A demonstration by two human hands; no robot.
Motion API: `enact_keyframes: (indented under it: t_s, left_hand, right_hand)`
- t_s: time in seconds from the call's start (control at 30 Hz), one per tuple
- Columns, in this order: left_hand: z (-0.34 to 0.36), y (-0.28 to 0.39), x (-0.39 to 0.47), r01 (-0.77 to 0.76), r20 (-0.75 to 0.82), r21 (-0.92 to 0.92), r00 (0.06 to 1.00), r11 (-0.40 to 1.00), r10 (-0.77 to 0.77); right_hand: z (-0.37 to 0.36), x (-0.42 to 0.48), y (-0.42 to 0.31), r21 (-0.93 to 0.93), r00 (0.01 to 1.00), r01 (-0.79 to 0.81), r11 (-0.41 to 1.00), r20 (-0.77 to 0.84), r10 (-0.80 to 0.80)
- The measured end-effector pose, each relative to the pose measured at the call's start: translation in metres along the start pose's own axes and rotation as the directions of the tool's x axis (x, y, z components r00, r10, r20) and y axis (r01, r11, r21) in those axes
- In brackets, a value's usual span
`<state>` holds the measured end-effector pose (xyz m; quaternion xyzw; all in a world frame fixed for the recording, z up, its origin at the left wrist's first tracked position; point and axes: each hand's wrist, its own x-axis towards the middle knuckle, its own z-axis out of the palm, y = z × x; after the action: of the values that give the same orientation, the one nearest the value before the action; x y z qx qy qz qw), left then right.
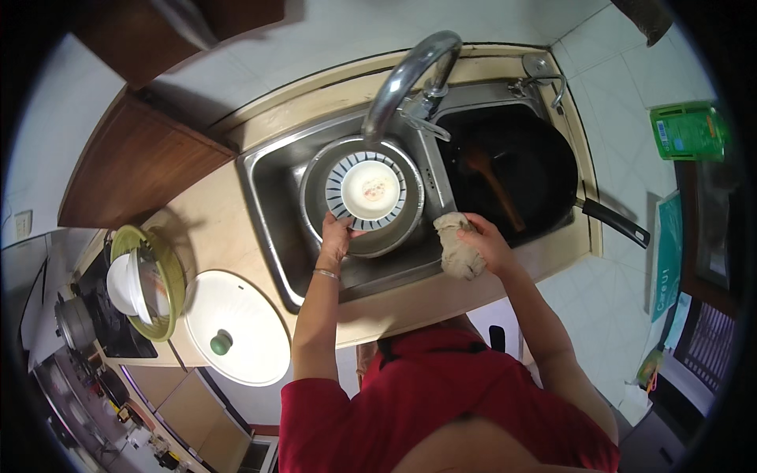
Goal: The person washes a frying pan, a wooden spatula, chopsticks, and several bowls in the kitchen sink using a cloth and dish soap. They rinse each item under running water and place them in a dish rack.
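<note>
With fingers and thumb, my left hand (338, 233) grips the near rim of a bowl (335, 188) with dark blue stripes around its white inner rim. Its pale centre (369, 190) bears some reddish and brownish spots; whether that is a second, smaller dish set inside I cannot tell. The bowl is over a round metal basin (408, 227) in the left sink compartment (273, 195). My right hand (486, 241) holds a crumpled greyish-beige cloth (458, 247) at the front of the sink, near the divider. A chrome faucet (408, 74) arches above the basin's far side.
A black wok (544, 154) with a wooden spatula (497, 189) fills the right compartment, its handle (615, 222) jutting right. Left on the counter are a white lid (248, 331) with a green knob and a yellow-green basin (174, 284) of white dishes. A wooden panel (142, 165) stands behind.
</note>
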<state>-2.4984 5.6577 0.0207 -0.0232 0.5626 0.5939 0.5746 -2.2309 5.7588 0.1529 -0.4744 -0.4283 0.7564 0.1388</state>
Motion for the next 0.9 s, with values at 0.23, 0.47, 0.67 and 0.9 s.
enact_keyframes:
  t_s: [0.23,0.47,0.67,0.9]
  left_hand:
    - [-0.013,0.073,-0.077,-0.119,-0.082,-0.061,0.99,0.991,0.114]
    - [-0.082,0.116,-0.122,-0.332,-0.172,-0.148,0.936,0.932,0.306]
    - [-0.125,0.133,-0.135,-0.398,-0.352,-0.129,0.874,0.908,0.334]
    - [-0.164,0.134,-0.123,-0.388,-0.416,-0.177,0.862,0.904,0.288]
  right_hand:
    - [0.02,0.012,-0.002,0.161,0.999,0.04,0.986,0.005,-0.041]
    - [0.056,0.095,0.025,-0.513,0.931,0.357,0.78,0.131,-0.34]
    - [0.098,0.164,0.063,-0.932,0.946,0.225,0.283,0.14,-0.293]
    - [0.115,0.204,0.145,-0.979,0.964,0.174,-0.101,0.191,-0.187]
